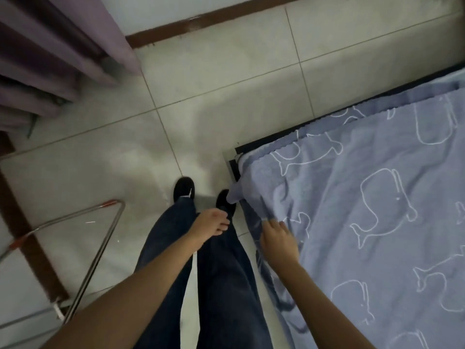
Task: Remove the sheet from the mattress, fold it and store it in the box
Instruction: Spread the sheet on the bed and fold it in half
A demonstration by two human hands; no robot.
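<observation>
My left forearm (125, 285) crosses my trousers (221, 285) to a left hand (211, 222) hanging loose and empty. My right hand (278, 239) lies on the left edge of the sheet (352, 197), which covers the bed (261, 144) on the right; fingers bent, pinching or not I cannot tell.

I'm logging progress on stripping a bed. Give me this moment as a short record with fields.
sheet: blue, whale outlines, wrinkled, spread over the bed
right hand: at the sheet's side edge near the corner; grip unclear
left hand: hanging over the legs, holding nothing
box: not in view
nearby: metal rack on the tiled floor
</observation>
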